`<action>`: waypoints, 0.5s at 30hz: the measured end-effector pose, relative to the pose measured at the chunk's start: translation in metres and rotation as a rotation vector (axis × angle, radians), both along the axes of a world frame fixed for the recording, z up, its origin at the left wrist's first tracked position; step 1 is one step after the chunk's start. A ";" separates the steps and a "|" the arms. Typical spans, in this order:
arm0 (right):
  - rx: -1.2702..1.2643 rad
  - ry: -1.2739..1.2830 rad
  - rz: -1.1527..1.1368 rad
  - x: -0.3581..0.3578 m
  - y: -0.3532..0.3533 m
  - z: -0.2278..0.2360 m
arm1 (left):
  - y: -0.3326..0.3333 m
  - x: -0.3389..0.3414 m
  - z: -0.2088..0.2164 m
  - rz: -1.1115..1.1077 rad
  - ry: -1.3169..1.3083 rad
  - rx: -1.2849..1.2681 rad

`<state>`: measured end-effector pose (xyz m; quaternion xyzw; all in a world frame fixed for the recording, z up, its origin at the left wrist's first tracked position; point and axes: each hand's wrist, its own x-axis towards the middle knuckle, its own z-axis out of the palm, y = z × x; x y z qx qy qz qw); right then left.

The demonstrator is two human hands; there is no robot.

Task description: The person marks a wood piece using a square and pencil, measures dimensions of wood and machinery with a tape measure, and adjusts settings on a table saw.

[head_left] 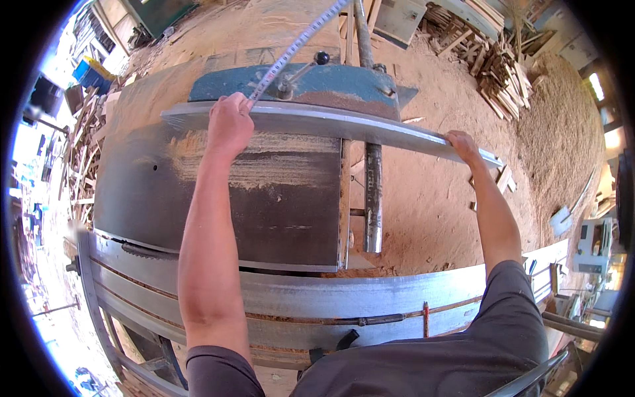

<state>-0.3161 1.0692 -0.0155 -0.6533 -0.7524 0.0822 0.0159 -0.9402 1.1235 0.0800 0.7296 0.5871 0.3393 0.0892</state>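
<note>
My left hand (230,122) is closed in a fist at the left part of a long metal fence rail (317,119) on a table saw. From this fist a white tape measure blade (291,51) runs up and to the right, out of the picture; the tape's case is not visible. Farther right, my right hand (462,144) has its fingers wrapped over the rail near its right end. Behind the rail sits a blue fence bracket (311,86) with a black-knobbed lever (321,58). Below it lies the dark saw table (264,218), streaked with sawdust.
A toothed saw blade (149,251) shows in the slot at the table's near left. Nearest me runs a silver sliding table (317,294). A metal guide tube (373,198) juts toward me beside the saw table. Wood offcuts (499,76) are heaped at the far right.
</note>
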 end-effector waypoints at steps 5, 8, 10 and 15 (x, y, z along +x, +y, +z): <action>0.046 -0.027 -0.180 -0.049 -0.009 0.026 | -0.012 -0.032 -0.022 0.111 0.012 -0.310; 0.019 -0.081 -0.228 -0.078 -0.013 0.051 | -0.013 -0.043 -0.023 0.125 -0.047 -0.367; 0.042 -0.216 -0.121 -0.060 -0.006 0.045 | -0.021 -0.048 -0.024 0.097 -0.150 -0.277; 0.090 -0.170 -0.125 -0.056 -0.015 0.031 | -0.149 -0.051 0.006 0.147 -0.958 -0.393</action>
